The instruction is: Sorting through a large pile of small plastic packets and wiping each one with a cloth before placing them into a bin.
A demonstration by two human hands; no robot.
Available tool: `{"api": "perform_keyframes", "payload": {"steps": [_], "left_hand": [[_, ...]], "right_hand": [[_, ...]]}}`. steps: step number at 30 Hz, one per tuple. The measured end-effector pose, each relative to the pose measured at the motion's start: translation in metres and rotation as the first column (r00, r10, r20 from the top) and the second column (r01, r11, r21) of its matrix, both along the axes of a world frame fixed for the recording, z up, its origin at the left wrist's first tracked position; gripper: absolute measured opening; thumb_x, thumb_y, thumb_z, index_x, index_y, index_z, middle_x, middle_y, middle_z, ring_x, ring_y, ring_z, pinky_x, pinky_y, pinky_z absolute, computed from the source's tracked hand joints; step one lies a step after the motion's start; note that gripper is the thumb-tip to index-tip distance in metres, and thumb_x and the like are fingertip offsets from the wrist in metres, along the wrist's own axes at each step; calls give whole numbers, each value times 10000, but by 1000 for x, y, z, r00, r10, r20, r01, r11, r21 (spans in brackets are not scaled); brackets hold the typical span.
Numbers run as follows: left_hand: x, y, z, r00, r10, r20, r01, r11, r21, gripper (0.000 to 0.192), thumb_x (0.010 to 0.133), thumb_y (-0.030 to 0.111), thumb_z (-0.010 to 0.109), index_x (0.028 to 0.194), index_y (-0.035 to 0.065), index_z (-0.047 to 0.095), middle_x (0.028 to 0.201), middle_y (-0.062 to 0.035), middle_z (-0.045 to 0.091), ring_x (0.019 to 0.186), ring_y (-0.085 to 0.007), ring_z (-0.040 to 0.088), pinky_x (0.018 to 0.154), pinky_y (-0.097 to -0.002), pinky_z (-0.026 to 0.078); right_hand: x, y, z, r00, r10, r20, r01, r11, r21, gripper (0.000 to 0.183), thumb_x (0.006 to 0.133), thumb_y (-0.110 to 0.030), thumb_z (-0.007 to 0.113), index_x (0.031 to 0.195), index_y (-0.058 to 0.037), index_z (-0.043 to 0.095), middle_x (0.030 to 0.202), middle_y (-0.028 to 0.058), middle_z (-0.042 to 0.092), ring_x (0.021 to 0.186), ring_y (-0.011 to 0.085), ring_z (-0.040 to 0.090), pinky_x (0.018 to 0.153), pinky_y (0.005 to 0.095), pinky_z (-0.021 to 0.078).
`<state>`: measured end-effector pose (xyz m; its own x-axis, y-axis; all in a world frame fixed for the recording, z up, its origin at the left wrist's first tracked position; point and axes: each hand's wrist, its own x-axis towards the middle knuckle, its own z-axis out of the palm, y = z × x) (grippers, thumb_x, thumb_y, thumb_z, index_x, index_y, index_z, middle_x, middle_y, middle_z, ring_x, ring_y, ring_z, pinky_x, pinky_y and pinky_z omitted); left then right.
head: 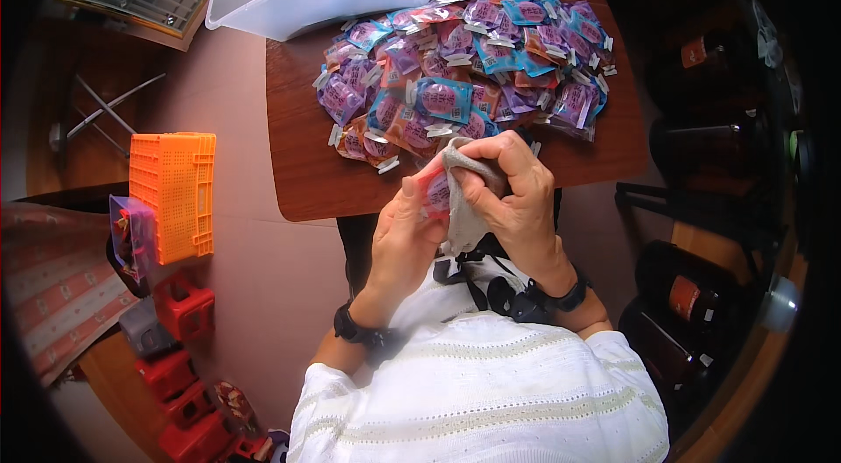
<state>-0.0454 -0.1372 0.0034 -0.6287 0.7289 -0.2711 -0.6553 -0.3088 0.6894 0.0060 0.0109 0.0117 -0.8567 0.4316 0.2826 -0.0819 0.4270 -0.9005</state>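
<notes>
Just past the near edge of the brown wooden table (pixel 302 161), my left hand (pixel 401 239) grips a red-and-pink plastic pouch (pixel 435 192) with a white cap-like end on similar ones nearby. My right hand (pixel 519 200) pinches a grey cloth (pixel 468 213) against the pouch's right side, covering part of it. Beyond both hands lies a large heap of small capped pouches (pixel 443 98) in purple, blue and orange-brown, bearing printed writing.
A translucent plastic bin (pixel 328 0) holding more pouches stands at the table's far left. On the left are an orange plastic crate (pixel 172 197), a purple clear box (pixel 135 236) and red stools (pixel 184 305). Large dark jars (pixel 693 295) line the right side.
</notes>
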Motion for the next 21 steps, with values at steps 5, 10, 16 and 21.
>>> {"api": "perform_keyframes", "payload": {"steps": [5, 10, 16, 21], "left_hand": [[-3, -6, 13, 998, 68, 9, -67, 996, -52, 644, 1029, 465, 352, 1438, -33, 350, 1415, -178, 451, 1294, -241, 475, 1091, -419, 388], [-10, -10, 11, 991, 131, -6, -129, 979, 160, 377, 1031, 354, 421, 1193, 21, 491, 1191, -142, 513, 1072, -213, 548, 914, -375, 484], [-15, 6, 2, 964, 251, -85, -244, 966, 87, 142, 984, 173, 572, 1052, 62, 516, 982, -41, 545, 876, -111, 551, 807, -246, 500], [-15, 13, -4, 956, 251, -150, -251, 968, 21, 213, 957, 135, 610, 1132, 56, 517, 1070, -54, 540, 1021, -131, 546, 953, -269, 447]], "right_hand": [[3, 14, -2, 997, -47, 66, 59, 980, -189, 144, 851, -84, 695, 972, -27, 642, 865, 73, 634, 748, 160, 608, 656, 283, 480], [7, 17, -6, 991, 88, 98, -21, 841, -541, 173, 902, -149, 690, 1011, -28, 632, 878, 19, 654, 800, 78, 605, 715, 232, 493], [15, 1, -3, 953, 302, -20, -207, 601, -772, 231, 930, -180, 671, 1105, -50, 593, 1011, -9, 625, 930, 42, 565, 796, 208, 478], [10, -10, -3, 953, 293, -73, -244, 608, -755, 200, 934, -149, 659, 1098, -56, 593, 1004, -8, 628, 934, 53, 572, 807, 220, 479]]}}
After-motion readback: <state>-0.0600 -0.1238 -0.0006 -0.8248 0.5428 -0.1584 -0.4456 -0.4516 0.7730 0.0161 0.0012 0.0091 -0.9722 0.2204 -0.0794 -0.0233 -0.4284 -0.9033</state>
